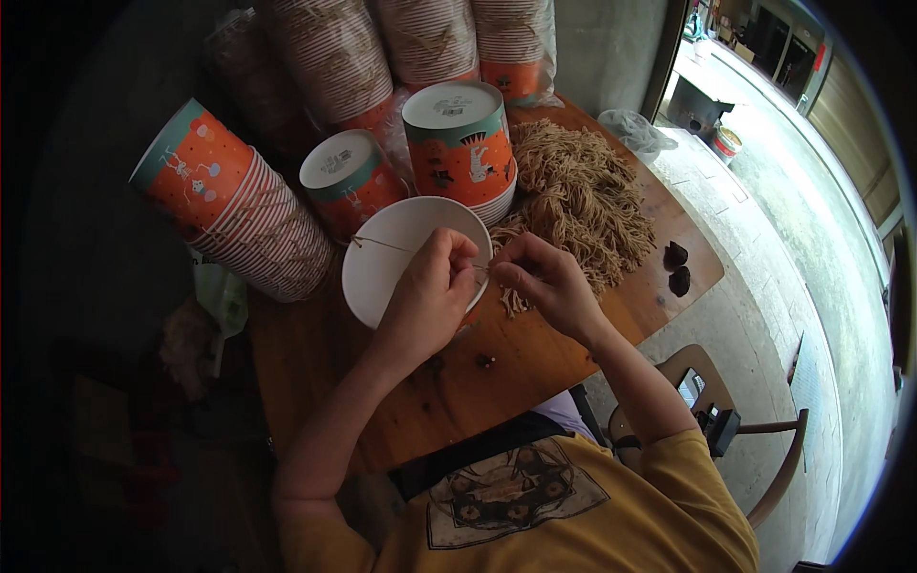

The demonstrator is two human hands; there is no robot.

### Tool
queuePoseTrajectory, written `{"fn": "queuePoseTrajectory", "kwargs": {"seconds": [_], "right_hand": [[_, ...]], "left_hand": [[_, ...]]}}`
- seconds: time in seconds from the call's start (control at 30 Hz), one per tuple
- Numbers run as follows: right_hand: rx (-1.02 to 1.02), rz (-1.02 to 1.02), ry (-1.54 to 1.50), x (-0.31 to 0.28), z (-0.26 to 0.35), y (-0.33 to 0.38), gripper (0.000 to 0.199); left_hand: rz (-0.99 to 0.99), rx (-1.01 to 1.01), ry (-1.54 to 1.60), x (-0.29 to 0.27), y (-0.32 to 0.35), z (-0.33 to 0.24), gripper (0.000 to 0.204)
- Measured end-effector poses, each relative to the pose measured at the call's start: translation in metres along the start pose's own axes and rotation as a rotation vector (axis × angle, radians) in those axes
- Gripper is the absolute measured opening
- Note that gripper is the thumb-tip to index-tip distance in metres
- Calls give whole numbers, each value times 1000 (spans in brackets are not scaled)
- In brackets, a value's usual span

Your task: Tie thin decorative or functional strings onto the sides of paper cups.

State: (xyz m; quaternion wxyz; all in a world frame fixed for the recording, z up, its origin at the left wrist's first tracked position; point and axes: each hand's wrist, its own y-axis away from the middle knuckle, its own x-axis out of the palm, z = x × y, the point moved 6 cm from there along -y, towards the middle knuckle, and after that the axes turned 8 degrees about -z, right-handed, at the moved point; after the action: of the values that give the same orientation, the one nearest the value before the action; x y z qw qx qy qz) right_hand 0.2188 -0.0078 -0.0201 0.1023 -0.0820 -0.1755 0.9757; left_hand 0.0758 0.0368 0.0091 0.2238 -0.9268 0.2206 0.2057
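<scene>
A white-lined paper bucket (pixel 368 286) tilts toward me on the wooden table, its open mouth facing up. A thin tan cord (pixel 390 245) runs from the left side of its rim across the opening to my left hand (pixel 439 291). That hand is closed, with thumb and fingers pinching the cord. My right hand (pixel 549 282) pinches at the bucket's right rim, its fingertips close to the left ones. A short bit of cord seems to show between them; its end is hidden. Right of the bucket lies a heap of tan cords (pixel 583 201).
Upside-down orange and green buckets (pixel 458 148) and a smaller one (pixel 349 181) stand behind. A leaning bucket stack (pixel 248 215) is at left, wrapped stacks (pixel 330 57) at the back. Two dark pieces (pixel 677 268) lie near the table's right edge. A chair (pixel 702 368) holds a phone.
</scene>
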Motion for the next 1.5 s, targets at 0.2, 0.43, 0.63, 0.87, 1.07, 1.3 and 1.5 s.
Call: {"fn": "queuePoseTrajectory", "kwargs": {"seconds": [0.2, 0.43, 0.63, 0.87, 1.07, 1.3, 1.5], "right_hand": [[-34, 3, 45, -4, -1, 3, 13], [-91, -14, 42, -10, -4, 8, 14], [48, 23, -132, -6, -6, 8, 16], [-104, 21, -19, -2, 10, 4, 17], [-443, -25, 448, 3, 36, 4, 17], [-568, -38, 629, 4, 44, 6, 17], [-562, -3, 618, 3, 42, 7, 17]], "left_hand": [[-60, 163, -200, 0, 2, -13, 10], [-80, 133, -179, -1, 1, -11, 7], [-66, 106, -150, 1, 0, -9, 8], [-69, 103, -117, 1, -2, -11, 10], [-50, 6, -61, 1, 0, -11, 10], [-113, 178, -249, 0, 1, -12, 9], [-179, 289, -322, -3, 4, -18, 9]]}}
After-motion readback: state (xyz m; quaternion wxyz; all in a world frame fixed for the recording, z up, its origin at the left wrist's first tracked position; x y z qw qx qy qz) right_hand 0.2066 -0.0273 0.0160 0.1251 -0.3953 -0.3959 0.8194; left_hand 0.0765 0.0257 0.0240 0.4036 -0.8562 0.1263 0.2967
